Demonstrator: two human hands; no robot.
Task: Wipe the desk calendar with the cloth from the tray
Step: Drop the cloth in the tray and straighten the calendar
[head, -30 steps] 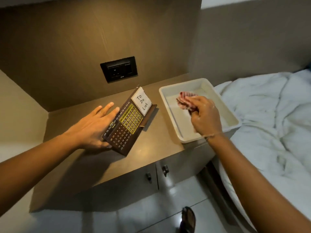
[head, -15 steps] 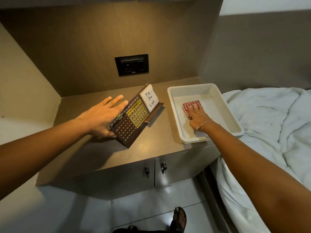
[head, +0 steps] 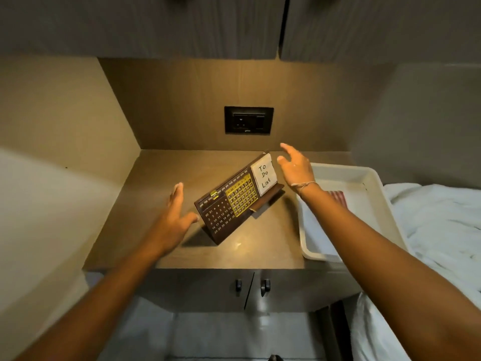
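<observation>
Left hand [head: 175, 214]: fingers extended and held together, thumb splayed toward the desk calendar [head: 235, 201], its tip just beside or touching the lower left corner; cannot tell which. Nothing held. Palm faced inward, edge of hand low over the counter [head: 166, 175].

Right hand [head: 295, 169]: fingers spread and slightly curled, empty, raised just beside the calendar's upper right end near the "To Do List" note [head: 265, 175]. No contact seen. A thin thread bracelet [head: 303, 185] circled the wrist.

Both forearms reached in from the bottom corners and converged, bracketing the calendar from either end.

Calendar stood tilted on its own ledge near mid-counter, set at an angle, dark face with a yellow date grid. Judged stiff, light, board or thin wood; likely to slide or tip backward under pressure. Best hold: pinch at one end edge or steady it from behind, clear of the paper note, which looked loose and easy to crease.

Cloth [head: 337, 197]: red-and-white striped, lay flat in the white tray [head: 374, 178] at the counter's right, partly hidden by the right forearm. Judged soft, limp, very light; would bunch on a pinch at any edge. Not in either hand.

Bedding [head: 440, 214] lay just beyond the tray.
</observation>
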